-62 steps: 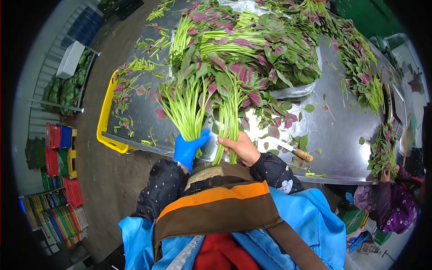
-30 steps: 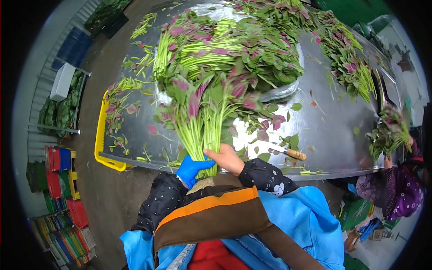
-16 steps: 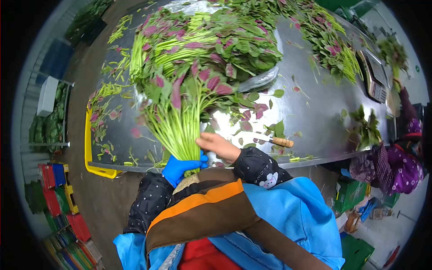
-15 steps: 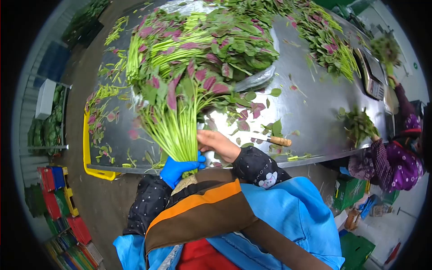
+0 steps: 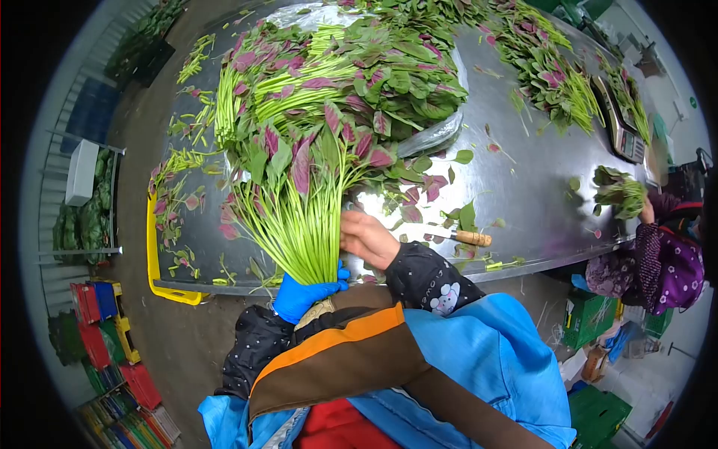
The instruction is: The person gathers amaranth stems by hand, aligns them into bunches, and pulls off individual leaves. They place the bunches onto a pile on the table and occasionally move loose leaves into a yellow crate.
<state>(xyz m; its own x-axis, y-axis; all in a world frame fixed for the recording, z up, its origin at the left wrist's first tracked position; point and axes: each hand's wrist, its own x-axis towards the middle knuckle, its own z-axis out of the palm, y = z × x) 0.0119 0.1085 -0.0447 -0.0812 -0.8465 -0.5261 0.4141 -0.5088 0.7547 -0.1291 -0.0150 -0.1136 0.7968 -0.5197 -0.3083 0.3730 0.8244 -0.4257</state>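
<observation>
My left hand [image 5: 303,293], in a blue glove, grips the stem ends of a bunch of red-and-green amaranth [image 5: 299,191] at the near edge of the steel table [image 5: 523,194]. My bare right hand [image 5: 364,238] rests against the right side of the bunch's stems, fingers pressed to them. The leafy tops fan up and away from me. Behind it lies a big heap of the same greens [image 5: 336,75]. A wooden-handled knife [image 5: 467,238] lies on the table just right of my right hand.
Loose leaves and stems litter the table. A yellow crate [image 5: 158,262] sits under its left edge. A person in a purple top [image 5: 666,258] at the right holds another bunch [image 5: 621,191] near a scale [image 5: 624,127]. Coloured crates [image 5: 101,337] stand stacked on the floor at left.
Two separate bunches, one in each hand, have been brought together into one bunch held by my left hand. My right hand moved onto its side. The person at right lowered their bunch.
</observation>
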